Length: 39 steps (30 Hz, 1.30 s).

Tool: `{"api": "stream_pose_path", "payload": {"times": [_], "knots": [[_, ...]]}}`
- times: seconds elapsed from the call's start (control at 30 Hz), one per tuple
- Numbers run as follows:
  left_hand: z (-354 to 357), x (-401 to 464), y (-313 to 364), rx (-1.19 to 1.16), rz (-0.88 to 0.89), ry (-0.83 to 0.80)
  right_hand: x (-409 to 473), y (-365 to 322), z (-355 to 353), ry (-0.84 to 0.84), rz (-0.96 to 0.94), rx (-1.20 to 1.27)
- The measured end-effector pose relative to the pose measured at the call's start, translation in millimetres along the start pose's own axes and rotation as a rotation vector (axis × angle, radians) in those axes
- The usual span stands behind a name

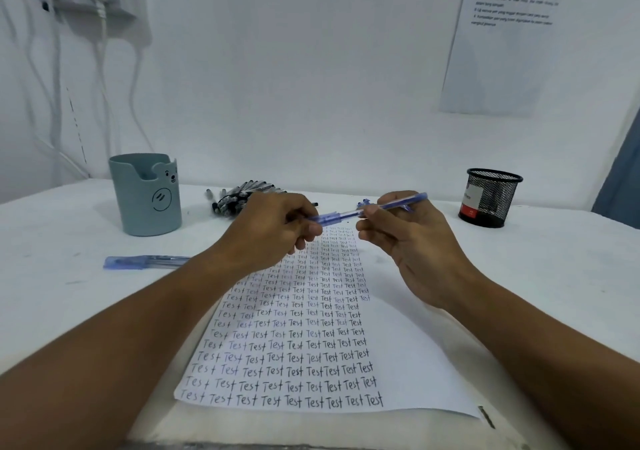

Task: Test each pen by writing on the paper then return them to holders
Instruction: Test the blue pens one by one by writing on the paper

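Both hands, left hand (277, 228) and right hand (408, 238), pinch the blue pen (367, 209) above the paper (415, 345); tugging its cap askew could fling it.

a plain desk in a small study or office corner: a white table (554, 259) against a bare white wall, with a printed instruction sheet (502, 41) stuck to it. a grey-green bear-face plastic pen holder (145, 195) and a black wire-mesh pen cup (490, 197) stand on the table.
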<state>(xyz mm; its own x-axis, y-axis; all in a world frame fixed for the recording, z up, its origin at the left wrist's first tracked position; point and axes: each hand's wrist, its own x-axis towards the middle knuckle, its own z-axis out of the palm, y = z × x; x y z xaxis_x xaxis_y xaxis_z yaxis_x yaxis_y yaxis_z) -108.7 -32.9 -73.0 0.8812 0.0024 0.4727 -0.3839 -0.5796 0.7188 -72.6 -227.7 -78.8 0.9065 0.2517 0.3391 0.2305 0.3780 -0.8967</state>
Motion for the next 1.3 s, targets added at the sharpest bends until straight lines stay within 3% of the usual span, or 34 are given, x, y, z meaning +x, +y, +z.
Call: {"api": "stream_pose_path", "payload": {"times": [0.17, 0.33, 0.4, 0.5, 0.6, 0.73, 1.03, 1.3], "knots": [[-1, 1, 3, -0.016, -0.001, 0.002, 1, -2, 2, -0.028, 0.006, 0.011], [1, 4, 10, -0.111, -0.008, 0.032, 15, -9, 13, -0.117, 0.110, -0.139], [-11, 8, 2, -0.023, -0.061, 0.041, 27, -11, 14, -0.045, 0.140, -0.129], [-46, 9, -16, 0.320, -0.161, -0.057, 44, -11, 8, 0.059, 0.188, -0.116], [-75, 6, -27, 0.528, -0.220, -0.193, 56, 2, -3, 0.191, 0.167, -0.413], [-88, 3, -27, 0.570, -0.277, -0.293, 78, 16, -25, 0.325, 0.133, -0.619], [-86, 0, -25, 0.673, -0.325, -0.426, 87, 23, -55, 0.252, 0.093, -1.477], [-81, 4, -29, 0.681, -0.274, -0.425, 88, 33, -53, 0.249, -0.019, -1.610]]}}
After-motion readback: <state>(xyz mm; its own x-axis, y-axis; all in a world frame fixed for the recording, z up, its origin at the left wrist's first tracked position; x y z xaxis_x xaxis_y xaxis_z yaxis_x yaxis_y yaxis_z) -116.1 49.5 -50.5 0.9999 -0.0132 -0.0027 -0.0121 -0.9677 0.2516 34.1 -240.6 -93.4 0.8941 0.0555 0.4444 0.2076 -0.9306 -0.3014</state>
